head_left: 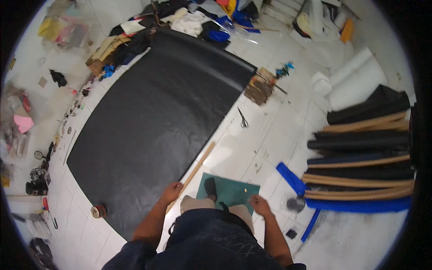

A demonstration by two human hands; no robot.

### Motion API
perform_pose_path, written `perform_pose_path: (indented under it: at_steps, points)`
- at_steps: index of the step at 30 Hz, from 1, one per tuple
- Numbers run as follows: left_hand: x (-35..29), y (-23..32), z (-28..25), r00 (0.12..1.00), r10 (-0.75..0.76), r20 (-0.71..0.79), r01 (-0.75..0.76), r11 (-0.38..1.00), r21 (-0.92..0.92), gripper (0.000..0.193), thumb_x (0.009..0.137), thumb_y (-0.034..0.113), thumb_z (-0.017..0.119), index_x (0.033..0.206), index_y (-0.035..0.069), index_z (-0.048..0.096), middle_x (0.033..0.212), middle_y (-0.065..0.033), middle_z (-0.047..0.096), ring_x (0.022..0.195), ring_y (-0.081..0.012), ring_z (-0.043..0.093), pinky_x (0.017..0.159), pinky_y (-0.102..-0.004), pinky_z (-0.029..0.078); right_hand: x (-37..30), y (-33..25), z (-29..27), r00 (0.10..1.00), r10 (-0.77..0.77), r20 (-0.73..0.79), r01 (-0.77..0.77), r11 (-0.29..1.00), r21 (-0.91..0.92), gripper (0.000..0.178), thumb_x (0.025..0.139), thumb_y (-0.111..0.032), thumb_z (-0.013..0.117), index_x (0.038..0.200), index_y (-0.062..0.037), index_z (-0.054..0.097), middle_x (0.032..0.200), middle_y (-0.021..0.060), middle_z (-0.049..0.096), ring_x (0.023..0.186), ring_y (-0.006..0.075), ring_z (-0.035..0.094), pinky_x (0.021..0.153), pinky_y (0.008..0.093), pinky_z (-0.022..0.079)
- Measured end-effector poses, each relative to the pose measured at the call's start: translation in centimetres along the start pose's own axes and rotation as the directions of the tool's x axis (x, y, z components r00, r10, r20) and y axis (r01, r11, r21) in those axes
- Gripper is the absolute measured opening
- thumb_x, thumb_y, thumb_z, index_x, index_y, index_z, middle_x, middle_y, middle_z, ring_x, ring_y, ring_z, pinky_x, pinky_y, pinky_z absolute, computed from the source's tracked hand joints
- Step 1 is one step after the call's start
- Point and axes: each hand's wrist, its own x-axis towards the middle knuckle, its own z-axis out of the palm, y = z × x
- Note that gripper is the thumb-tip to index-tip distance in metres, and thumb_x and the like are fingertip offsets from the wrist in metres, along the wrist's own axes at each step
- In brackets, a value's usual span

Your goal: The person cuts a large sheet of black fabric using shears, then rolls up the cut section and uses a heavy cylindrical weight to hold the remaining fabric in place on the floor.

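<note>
My left hand (pixel 171 192) is over the right edge of a large black sheet (pixel 148 112) spread on the floor. Its fingers look curled beside a long light-brown strip (pixel 200 160) that runs along that edge. Whether they touch the strip, I cannot make out. My right hand (pixel 260 205) appears at the right side of a green cutting mat (pixel 227 185), its fingers drawn together; anything in them is too small to tell. A small yellowish piece (pixel 245 190) shows against the mat. One of my feet (pixel 210 186), in a dark sock, rests on the mat.
Black-handled scissors (pixel 243 119) lie right of the sheet. A round tin (pixel 98 211) sits on its lower left edge. Rolls of black and brown material (pixel 360 144) are stacked at right, with blue ones below. Piled fabric (pixel 189 22) lines the far side.
</note>
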Motion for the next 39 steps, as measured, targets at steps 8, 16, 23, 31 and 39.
perform_pose_path:
  at_steps: [8,16,23,31,39]
  points:
    - [9.3,12.7,5.7,0.943,0.041,-0.33,-0.087,0.988,-0.127,0.039,0.093,0.035,0.057,0.108,0.0,0.067,0.096,-0.0185,0.07,0.093,-0.033,0.067,0.082,-0.0399,0.051,16.4,-8.5,-10.6,0.838,-0.241,0.49,0.414,0.866,-0.28,0.042,0.094,-0.036,0.06,0.124,-0.0062,0.06,0.12,0.0202,0.063,0.109,0.0354,0.061,0.093,0.0431,0.049]
    - [12.1,14.6,22.1,0.945,-0.122,-0.303,0.12,0.992,-0.025,0.044,0.084,0.042,0.063,0.11,0.007,0.07,0.109,-0.0213,0.067,0.1,-0.0396,0.063,0.091,-0.0478,0.049,37.5,-14.8,-21.4,0.541,-0.095,0.835,0.788,0.405,-0.464,0.05,0.093,-0.045,0.057,0.128,-0.0099,0.058,0.126,0.0191,0.058,0.118,0.0392,0.054,0.1,0.0474,0.044]
    - [4.7,23.8,37.4,0.963,-0.264,0.061,0.27,0.921,-0.282,0.03,0.086,0.03,0.063,0.103,0.006,0.069,0.105,-0.0186,0.067,0.095,-0.0368,0.065,0.082,-0.0483,0.051,43.2,-17.2,-28.4,0.091,0.578,0.811,0.704,0.539,-0.463,0.045,0.096,-0.047,0.05,0.117,-0.0072,0.058,0.119,0.02,0.06,0.113,0.0366,0.057,0.093,0.0454,0.046]
    - [19.8,19.6,48.1,0.906,-0.177,0.385,0.365,0.789,-0.495,0.033,0.087,0.021,0.063,0.116,0.005,0.061,0.112,-0.0194,0.064,0.102,-0.0382,0.063,0.088,-0.0497,0.049,55.7,-8.2,-23.5,-0.548,0.631,0.55,0.579,0.76,-0.295,0.037,0.094,-0.028,0.055,0.119,-0.0011,0.055,0.116,0.0195,0.061,0.107,0.0327,0.06,0.089,0.0421,0.046]
    - [53.9,-0.4,40.2,0.869,-0.19,-0.457,0.277,0.952,0.129,0.049,0.082,0.025,0.072,0.125,0.007,0.056,0.121,-0.0221,0.058,0.112,-0.039,0.055,0.096,-0.0484,0.043,90.0,-3.9,0.1,0.652,-0.225,0.724,0.75,0.326,-0.575,0.049,0.091,-0.035,0.064,0.13,-0.0067,0.054,0.119,0.0178,0.061,0.117,0.0323,0.058,0.096,0.0415,0.047]
